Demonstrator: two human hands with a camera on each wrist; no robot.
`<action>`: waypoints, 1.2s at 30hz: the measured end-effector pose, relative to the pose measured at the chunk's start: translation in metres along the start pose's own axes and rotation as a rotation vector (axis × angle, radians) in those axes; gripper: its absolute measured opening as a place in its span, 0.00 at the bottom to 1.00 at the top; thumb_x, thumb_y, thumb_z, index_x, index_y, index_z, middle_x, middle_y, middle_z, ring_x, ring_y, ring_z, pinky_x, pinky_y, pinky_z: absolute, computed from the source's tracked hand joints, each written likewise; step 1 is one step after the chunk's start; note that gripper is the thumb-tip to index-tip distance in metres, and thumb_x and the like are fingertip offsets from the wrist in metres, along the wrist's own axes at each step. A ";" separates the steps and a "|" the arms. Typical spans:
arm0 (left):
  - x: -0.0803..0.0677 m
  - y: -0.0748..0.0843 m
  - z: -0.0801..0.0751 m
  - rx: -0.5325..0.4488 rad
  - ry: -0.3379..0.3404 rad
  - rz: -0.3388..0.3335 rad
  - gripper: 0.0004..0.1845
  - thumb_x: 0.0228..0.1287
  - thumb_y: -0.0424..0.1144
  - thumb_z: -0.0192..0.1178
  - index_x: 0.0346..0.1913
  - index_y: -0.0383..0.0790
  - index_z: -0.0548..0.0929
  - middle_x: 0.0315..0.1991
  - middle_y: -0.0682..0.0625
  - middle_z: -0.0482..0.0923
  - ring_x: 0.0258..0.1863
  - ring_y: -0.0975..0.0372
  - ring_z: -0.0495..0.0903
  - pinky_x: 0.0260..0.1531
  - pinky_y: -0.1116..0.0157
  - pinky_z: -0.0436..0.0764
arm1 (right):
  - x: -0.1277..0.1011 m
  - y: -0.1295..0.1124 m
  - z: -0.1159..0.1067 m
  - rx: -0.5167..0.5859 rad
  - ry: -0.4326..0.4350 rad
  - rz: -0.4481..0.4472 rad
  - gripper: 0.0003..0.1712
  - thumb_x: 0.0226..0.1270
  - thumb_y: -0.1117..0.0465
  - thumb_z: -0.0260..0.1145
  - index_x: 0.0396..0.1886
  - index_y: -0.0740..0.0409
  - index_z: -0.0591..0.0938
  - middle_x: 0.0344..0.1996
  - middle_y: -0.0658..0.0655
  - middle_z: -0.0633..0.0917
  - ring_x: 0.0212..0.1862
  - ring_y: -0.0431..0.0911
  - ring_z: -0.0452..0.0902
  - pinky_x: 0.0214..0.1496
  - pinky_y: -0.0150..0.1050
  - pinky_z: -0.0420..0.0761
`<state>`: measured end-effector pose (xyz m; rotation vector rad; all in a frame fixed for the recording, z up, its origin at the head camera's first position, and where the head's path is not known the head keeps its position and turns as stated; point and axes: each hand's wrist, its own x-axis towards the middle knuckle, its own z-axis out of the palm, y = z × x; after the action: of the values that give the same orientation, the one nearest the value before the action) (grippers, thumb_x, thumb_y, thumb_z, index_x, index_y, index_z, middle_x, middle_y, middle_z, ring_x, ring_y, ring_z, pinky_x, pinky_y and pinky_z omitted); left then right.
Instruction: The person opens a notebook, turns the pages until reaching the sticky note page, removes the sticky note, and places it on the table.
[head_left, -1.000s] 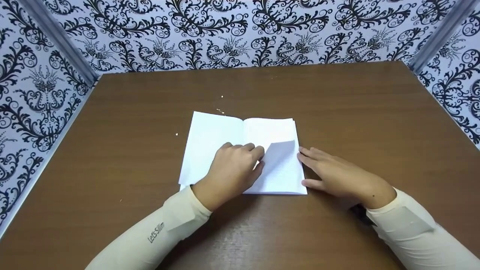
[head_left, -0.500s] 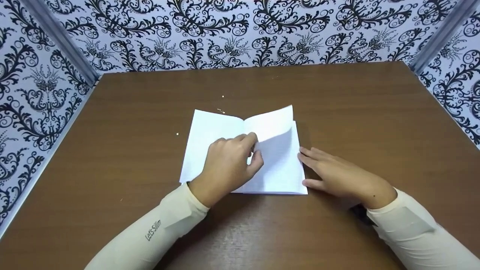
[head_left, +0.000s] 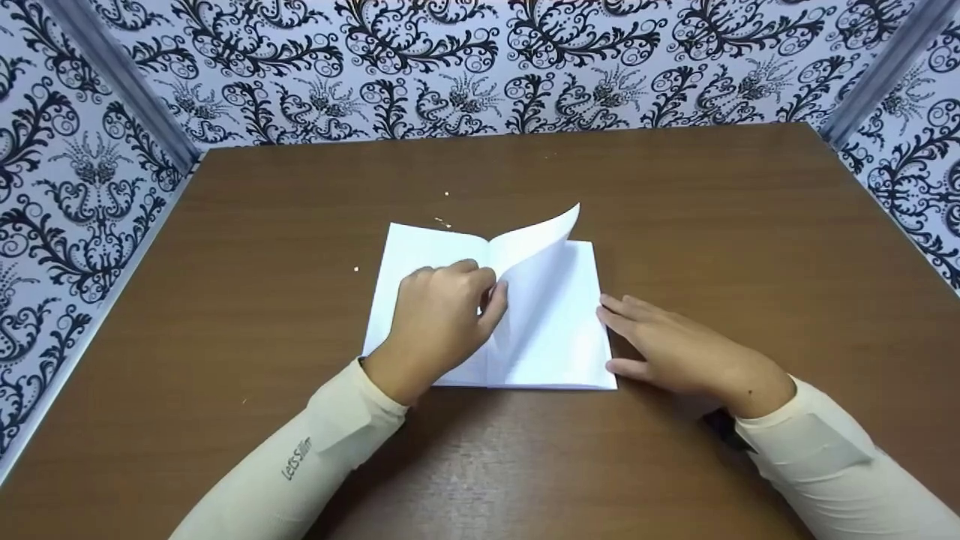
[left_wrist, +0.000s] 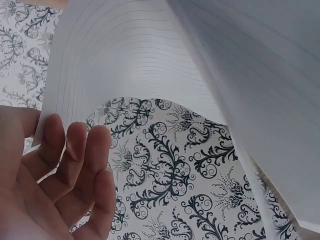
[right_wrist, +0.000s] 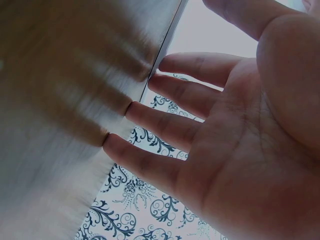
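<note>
An open white notebook (head_left: pixel 450 259) lies flat near the middle of the brown tabletop (head_left: pixel 675 195), its spine running from near to far. One page (head_left: pixel 536 251) stands lifted off the right half, curling up and leftward, with its far corner raised highest. From the left wrist view the same lined page (left_wrist: pixel 130 55) arches overhead, faint ruled lines visible on it.

The left hand (head_left: pixel 442 322) rests over the left half of the notebook, close to the spine; its grip is closed on the lifted page, with thumb and fingertips pinching the page's near edge. In the left wrist view the fingers (left_wrist: pixel 75 150) lie together against the edge of the sheet.

The right hand (head_left: pixel 675 349) lies flat on the tabletop just right of the notebook, grip released, with straight fingers touching the right edge of the stack of pages. The right wrist view shows its fingers (right_wrist: pixel 175 95) spread, tips against the paper edge.

Both forearms wear cream sleeves (head_left: pixel 300 457). A few pale crumbs (head_left: pixel 442 221) sit on the tabletop just beyond the notebook's far edge. Black-and-white patterned walls (head_left: pixel 450 67) enclose the tabletop on the left, far and right sides
</note>
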<state>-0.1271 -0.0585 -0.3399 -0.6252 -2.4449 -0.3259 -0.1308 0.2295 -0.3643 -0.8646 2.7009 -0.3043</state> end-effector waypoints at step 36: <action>-0.016 -0.027 -0.010 0.415 -0.454 0.047 0.17 0.59 0.41 0.64 0.15 0.40 0.76 0.11 0.48 0.74 0.12 0.63 0.66 0.11 0.61 0.73 | -0.002 -0.001 0.000 0.006 0.018 -0.003 0.39 0.73 0.48 0.62 0.75 0.65 0.64 0.77 0.64 0.62 0.77 0.66 0.54 0.70 0.67 0.61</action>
<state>-0.1237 -0.0910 -0.3437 -0.6187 -2.7961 0.3791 -0.1286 0.2303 -0.3637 -0.8680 2.7141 -0.3215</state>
